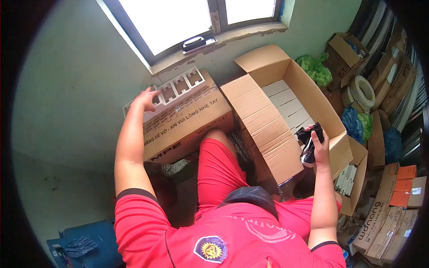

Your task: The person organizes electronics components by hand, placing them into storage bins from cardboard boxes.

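My left hand (pixel 145 99) reaches over a row of white plastic wall-box frames (pixel 182 85) on top of a closed cardboard box (pixel 192 118). Its thumb and fingers curl round one frame near the row's left end; the palm side is partly hidden. In my right hand (pixel 321 149) is a bunched black item with a white part (pixel 308 145), whose kind I cannot make out. That hand hangs by the near right edge of an open cardboard box (pixel 275 138), in which several white boxes (pixel 286 102) lie in a row.
A window (pixel 214 22) is ahead, with a black-and-white object (pixel 196 43) on its sill. On the right are a smaller open carton (pixel 357 178), green bags (pixel 315 69), a coil (pixel 361 93) and stacked cartons (pixel 384 232). A blue container (pixel 85 243) stands lower left.
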Motion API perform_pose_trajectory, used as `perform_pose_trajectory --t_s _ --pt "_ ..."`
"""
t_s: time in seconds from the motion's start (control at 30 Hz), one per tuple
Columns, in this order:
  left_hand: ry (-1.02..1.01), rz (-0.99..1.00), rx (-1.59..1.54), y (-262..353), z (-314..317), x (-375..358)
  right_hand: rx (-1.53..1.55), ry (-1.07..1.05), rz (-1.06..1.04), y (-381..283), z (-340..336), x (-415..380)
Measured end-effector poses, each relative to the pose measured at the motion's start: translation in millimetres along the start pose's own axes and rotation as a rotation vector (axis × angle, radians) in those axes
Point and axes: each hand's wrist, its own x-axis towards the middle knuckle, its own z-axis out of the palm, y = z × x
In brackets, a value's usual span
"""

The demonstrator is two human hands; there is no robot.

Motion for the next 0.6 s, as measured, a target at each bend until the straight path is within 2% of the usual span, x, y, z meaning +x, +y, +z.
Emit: perform_pose_trajectory --t_s 0.6 --pt "0.005 -0.008 0.003 4.2 -4.4 -5.9 -0.016 -0.009 -0.029 -0.2 3.6 -0.3"
